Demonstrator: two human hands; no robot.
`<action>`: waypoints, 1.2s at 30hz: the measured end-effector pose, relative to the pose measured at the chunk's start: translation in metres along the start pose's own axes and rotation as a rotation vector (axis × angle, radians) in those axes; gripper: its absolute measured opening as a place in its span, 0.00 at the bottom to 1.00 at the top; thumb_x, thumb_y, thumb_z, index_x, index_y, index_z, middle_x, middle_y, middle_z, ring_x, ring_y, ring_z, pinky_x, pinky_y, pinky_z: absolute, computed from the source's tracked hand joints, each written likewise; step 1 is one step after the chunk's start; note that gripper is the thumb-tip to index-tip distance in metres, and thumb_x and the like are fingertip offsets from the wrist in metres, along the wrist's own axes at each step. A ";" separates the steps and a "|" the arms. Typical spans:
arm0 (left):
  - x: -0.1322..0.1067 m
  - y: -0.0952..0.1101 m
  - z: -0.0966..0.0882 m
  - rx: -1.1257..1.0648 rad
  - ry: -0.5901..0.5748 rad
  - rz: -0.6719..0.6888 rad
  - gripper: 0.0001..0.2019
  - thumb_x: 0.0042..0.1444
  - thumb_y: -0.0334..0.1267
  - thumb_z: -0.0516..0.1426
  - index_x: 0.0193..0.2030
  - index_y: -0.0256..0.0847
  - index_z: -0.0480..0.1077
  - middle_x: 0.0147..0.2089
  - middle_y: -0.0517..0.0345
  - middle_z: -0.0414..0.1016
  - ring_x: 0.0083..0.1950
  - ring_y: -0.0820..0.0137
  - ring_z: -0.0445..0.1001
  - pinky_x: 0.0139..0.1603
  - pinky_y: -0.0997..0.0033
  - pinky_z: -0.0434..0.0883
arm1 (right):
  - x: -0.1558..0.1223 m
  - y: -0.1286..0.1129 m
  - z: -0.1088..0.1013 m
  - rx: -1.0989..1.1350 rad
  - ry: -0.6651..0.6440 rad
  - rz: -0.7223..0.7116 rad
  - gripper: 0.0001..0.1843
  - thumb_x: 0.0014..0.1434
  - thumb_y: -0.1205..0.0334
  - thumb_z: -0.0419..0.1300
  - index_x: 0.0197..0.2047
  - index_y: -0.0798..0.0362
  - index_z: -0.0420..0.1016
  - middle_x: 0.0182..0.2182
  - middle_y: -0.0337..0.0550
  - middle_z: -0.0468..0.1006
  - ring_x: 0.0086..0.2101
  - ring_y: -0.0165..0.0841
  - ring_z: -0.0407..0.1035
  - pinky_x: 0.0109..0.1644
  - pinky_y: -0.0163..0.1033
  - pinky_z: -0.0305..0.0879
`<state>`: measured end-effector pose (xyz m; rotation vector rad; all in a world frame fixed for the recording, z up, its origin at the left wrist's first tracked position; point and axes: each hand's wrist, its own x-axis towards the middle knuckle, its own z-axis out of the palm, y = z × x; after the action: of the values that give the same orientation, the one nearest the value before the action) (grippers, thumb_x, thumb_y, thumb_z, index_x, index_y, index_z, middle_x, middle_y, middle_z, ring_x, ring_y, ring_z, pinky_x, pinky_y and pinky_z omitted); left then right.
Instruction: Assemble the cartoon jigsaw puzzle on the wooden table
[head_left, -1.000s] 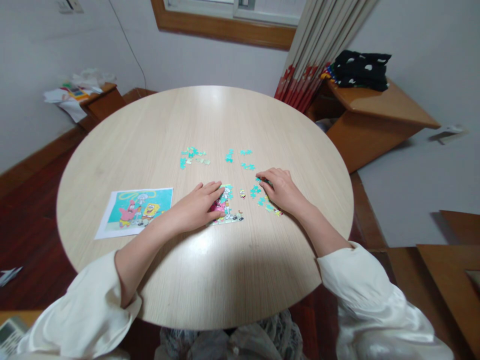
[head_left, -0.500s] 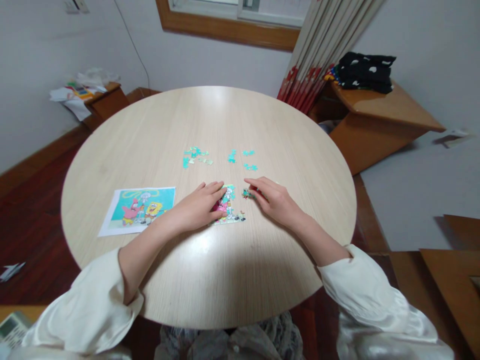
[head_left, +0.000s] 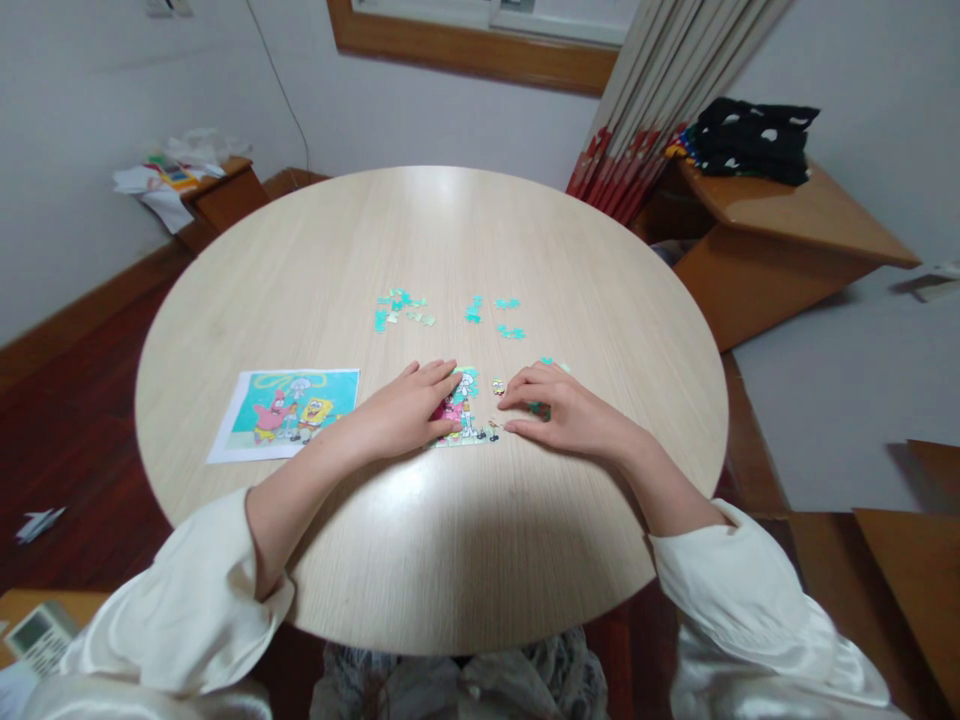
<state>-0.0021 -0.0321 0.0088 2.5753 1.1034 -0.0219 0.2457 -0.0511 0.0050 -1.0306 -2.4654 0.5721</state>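
Observation:
My left hand [head_left: 411, 408] lies flat with outstretched fingers over the left side of a partly joined jigsaw puzzle [head_left: 466, 405]. Pink and teal cartoon parts of the puzzle show past the fingertips. Just right of it, my right hand [head_left: 562, 408] hovers low with thumb and fingers apart, the thumb tip near the puzzle's lower right corner. A small loose puzzle piece [head_left: 499, 387] with yellow on it lies between the puzzle and the right fingertips. Teal bits show beneath and behind the right hand, partly hidden.
Loose teal puzzle pieces lie beyond the hands in a left cluster [head_left: 400, 305], a middle one [head_left: 474, 309] and a right one [head_left: 511, 332]. A printed cartoon picture [head_left: 259, 450] rests left on the round table [head_left: 420, 560]. A wooden cabinet [head_left: 795, 235] stands at right.
My right hand has come down toward the puzzle's lower right corner and its fingers have spread, leaving the yellow piece uncovered. My left hand stays on the puzzle. The view has shifted slightly.

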 end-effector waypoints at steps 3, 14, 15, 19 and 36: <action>0.000 -0.001 0.001 -0.004 0.017 0.015 0.27 0.63 0.44 0.52 0.66 0.35 0.59 0.72 0.41 0.54 0.72 0.58 0.53 0.70 0.56 0.50 | 0.000 -0.002 -0.001 -0.007 -0.062 -0.004 0.05 0.57 0.65 0.64 0.39 0.52 0.79 0.39 0.46 0.78 0.43 0.38 0.70 0.50 0.47 0.62; 0.000 0.005 -0.004 0.002 -0.064 -0.049 0.30 0.63 0.43 0.54 0.68 0.30 0.55 0.73 0.37 0.48 0.74 0.57 0.48 0.72 0.55 0.47 | 0.005 -0.011 0.004 0.228 0.007 0.144 0.05 0.60 0.65 0.59 0.32 0.53 0.74 0.30 0.41 0.78 0.33 0.31 0.71 0.42 0.40 0.65; 0.000 0.004 -0.004 0.003 -0.056 -0.042 0.30 0.63 0.43 0.54 0.68 0.30 0.55 0.73 0.37 0.48 0.74 0.57 0.48 0.72 0.55 0.47 | 0.005 -0.011 0.007 0.258 0.065 0.164 0.05 0.60 0.64 0.59 0.32 0.53 0.74 0.30 0.41 0.78 0.33 0.31 0.71 0.41 0.39 0.66; 0.000 0.000 0.000 0.001 -0.008 0.001 0.29 0.64 0.45 0.52 0.68 0.34 0.56 0.73 0.40 0.51 0.73 0.58 0.51 0.71 0.56 0.48 | 0.008 -0.013 0.017 0.349 0.244 0.174 0.04 0.62 0.62 0.57 0.36 0.53 0.71 0.33 0.43 0.79 0.35 0.32 0.74 0.42 0.39 0.70; 0.003 0.015 -0.003 -0.468 0.365 -0.162 0.08 0.60 0.34 0.55 0.40 0.35 0.76 0.39 0.49 0.78 0.40 0.66 0.75 0.45 0.65 0.70 | 0.008 -0.005 0.033 0.079 0.414 -0.122 0.09 0.61 0.71 0.56 0.33 0.51 0.75 0.40 0.44 0.83 0.39 0.32 0.77 0.44 0.40 0.75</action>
<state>0.0099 -0.0383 0.0157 2.1102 1.2595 0.6145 0.2207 -0.0548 -0.0184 -0.8600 -2.1060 0.3694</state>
